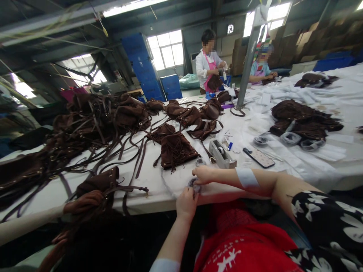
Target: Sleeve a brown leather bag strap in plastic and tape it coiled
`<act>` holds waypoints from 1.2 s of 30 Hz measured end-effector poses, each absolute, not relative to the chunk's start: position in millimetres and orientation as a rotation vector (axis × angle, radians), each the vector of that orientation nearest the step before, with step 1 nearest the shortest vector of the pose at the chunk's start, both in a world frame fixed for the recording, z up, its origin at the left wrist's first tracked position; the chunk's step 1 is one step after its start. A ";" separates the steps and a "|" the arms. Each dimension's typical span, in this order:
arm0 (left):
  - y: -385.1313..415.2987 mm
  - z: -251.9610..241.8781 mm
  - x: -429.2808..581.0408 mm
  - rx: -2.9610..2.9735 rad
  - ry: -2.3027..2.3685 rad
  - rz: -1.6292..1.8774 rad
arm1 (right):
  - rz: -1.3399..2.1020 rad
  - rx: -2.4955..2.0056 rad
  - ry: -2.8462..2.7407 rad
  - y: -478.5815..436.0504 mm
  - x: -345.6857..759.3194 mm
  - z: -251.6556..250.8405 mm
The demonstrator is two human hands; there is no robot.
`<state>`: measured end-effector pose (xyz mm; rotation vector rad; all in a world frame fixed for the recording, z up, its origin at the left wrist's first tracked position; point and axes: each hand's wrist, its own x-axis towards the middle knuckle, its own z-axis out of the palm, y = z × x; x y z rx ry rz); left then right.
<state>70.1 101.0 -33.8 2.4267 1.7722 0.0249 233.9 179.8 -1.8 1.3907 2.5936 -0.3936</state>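
Note:
My left hand point(186, 204) and my right hand point(203, 175) meet at the table's near edge, both with fingers closed on a small coil in greyish, see-through wrapping point(194, 183). What is inside the coil is too small to make out. A pale strip point(168, 184) trails from near it towards a brown fringed bag point(177, 151). Just beyond my right hand lies another small wrapped roll point(200, 162). A grey tape dispenser point(221, 154) stands to the right of that roll.
Brown bags with long straps point(93, 121) are heaped at left. A co-worker's hand point(85, 202) holds a bag nearby. A phone point(258, 157), wrapped coils point(290, 138) and fringed bags point(303, 119) lie right. A post point(249, 56) rises behind; two people work across the table.

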 end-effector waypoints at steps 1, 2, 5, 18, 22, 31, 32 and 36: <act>99.7 -34.2 78.8 2.375 1.820 0.043 | -0.507 1.515 2.436 180.3 231.9 -2.3; 98.6 -34.8 87.4 2.335 1.846 0.060 | -0.605 1.544 2.307 181.1 230.0 -3.0; 97.7 -34.9 104.9 2.347 1.783 0.075 | -0.650 1.401 2.227 184.4 228.0 -5.2; 111.1 -34.7 81.7 2.556 1.636 0.179 | -0.464 1.601 2.568 183.0 241.2 -4.8; 101.0 -35.1 107.5 2.357 1.849 0.255 | -0.888 1.481 2.129 180.9 233.1 10.7; 117.6 -30.2 52.4 2.770 1.400 0.463 | -0.084 0.969 2.692 185.7 240.7 5.2; 120.4 -32.3 47.9 2.798 1.388 0.475 | -0.025 0.897 2.743 185.9 238.9 1.7; 128.7 -40.4 48.2 2.952 1.338 0.469 | -0.001 0.794 2.862 190.5 233.9 -15.0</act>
